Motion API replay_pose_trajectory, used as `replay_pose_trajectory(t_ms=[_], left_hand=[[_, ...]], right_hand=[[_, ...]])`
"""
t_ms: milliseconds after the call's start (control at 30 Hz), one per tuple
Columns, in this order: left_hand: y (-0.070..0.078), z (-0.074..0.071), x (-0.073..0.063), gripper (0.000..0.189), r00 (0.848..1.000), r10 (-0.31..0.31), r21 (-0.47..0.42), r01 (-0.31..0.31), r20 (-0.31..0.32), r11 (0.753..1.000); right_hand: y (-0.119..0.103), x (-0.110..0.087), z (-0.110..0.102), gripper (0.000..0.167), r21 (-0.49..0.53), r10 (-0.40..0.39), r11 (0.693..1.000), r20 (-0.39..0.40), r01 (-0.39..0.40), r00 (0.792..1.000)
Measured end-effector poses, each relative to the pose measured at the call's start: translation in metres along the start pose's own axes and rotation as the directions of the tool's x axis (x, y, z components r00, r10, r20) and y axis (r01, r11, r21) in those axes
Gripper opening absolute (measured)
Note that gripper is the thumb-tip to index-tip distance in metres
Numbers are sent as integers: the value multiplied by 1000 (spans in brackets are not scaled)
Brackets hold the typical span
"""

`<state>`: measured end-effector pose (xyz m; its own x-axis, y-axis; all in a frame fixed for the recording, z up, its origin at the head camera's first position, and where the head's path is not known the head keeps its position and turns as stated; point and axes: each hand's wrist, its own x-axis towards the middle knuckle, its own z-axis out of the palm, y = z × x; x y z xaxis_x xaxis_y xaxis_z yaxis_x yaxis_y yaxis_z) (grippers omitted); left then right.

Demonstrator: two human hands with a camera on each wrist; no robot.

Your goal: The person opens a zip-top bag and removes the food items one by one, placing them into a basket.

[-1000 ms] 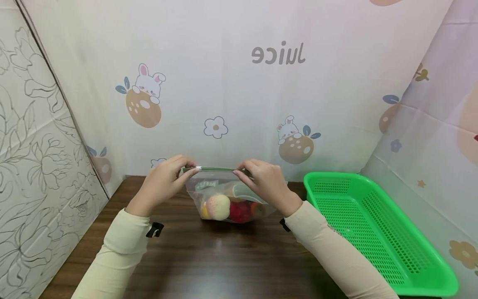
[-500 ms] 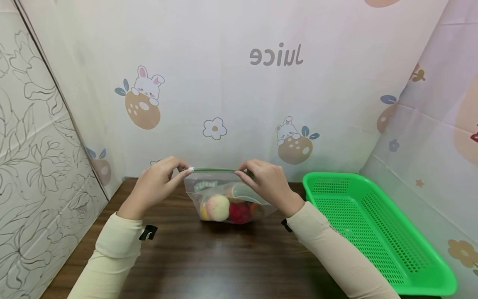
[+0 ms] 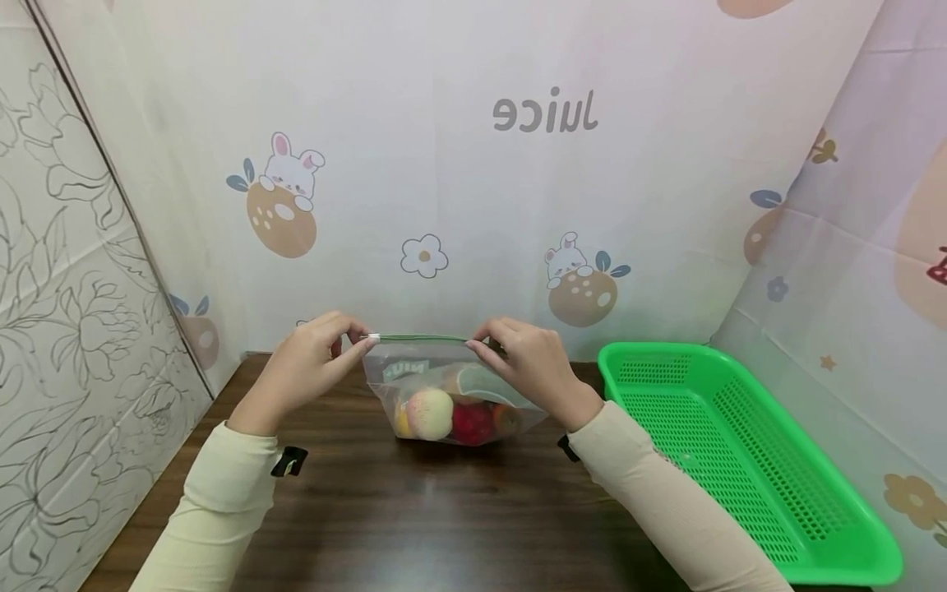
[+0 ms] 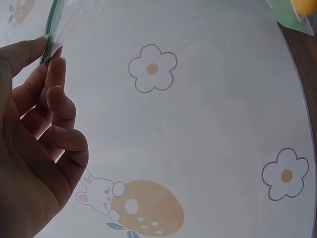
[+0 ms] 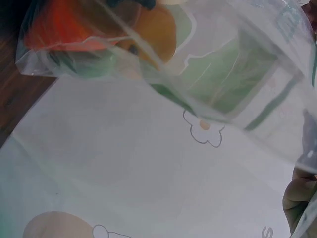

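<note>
A clear zip bag (image 3: 414, 362) with a green zip strip sits upright on the table, its top edge held level. Inside lie a pale peach (image 3: 430, 413), a dark red fruit (image 3: 473, 423), something yellow and an orange-brown round fruit (image 3: 506, 419). My left hand (image 3: 314, 362) pinches the left end of the zip between thumb and finger, at the white slider (image 3: 373, 338). My right hand (image 3: 528, 366) pinches the zip nearer its right end. In the left wrist view, thumb and finger of the left hand (image 4: 44, 109) meet on the green strip. The right wrist view shows few fingers.
A green perforated plastic basket (image 3: 747, 444) stands on the right of the dark wooden table (image 3: 414, 518), beside my right forearm. A printed white cloth (image 3: 436, 164) hangs close behind the bag, with more printed panels at both sides.
My left hand has moved left along the zip with the white slider, which now sits near the bag's left corner. The right hand keeps its place on the zip.
</note>
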<state>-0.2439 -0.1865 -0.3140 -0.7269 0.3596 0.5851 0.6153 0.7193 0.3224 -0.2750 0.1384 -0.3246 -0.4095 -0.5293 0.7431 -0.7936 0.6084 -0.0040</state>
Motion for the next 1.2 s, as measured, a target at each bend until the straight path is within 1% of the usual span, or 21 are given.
replay_pose_trajectory(t_ms=[167,300,400,500,633,733,833,1033,1133,1200], left_hand=[[1,2,3,15,1000,-12,-26,13,18,1000],[4,2,7,13,1000,-15,-43,16,23,999],[10,4,12,11,1000,-3,-44,4,24,999],[16,7,19,13,999,17,-22,-17,33,1000],[25,11,27,16,997,29,2,-29,65,1000],[31,12,33,15,995,37,-14,-36,91,999],[38,12,40,13,992,58,-38,-54,113,998],[50,11,56,13,978,107,-110,-89,177,990],[52,11,63,14,966,134,-149,-102,222,983],[52,12,66,14,954,158,-173,-116,254,978]], right_hand=[[0,-1,0,11,14,6,1000,1,-6,1000],[-2,-1,-1,11,26,8,1000,6,-8,1000],[-3,-1,-2,12,33,8,999,9,-8,1000],[-4,0,-2,13,39,9,999,11,-9,1000],[-5,-1,-2,14,39,9,999,19,-10,1000],[-6,-1,-2,13,36,13,999,25,-13,1000],[-6,-1,-1,10,36,10,999,23,-11,1000],[-6,1,-2,12,41,-2,999,24,1,1000],[-6,1,-2,14,44,-2,999,31,0,1000],[-6,1,-2,13,43,-1,999,33,0,999]])
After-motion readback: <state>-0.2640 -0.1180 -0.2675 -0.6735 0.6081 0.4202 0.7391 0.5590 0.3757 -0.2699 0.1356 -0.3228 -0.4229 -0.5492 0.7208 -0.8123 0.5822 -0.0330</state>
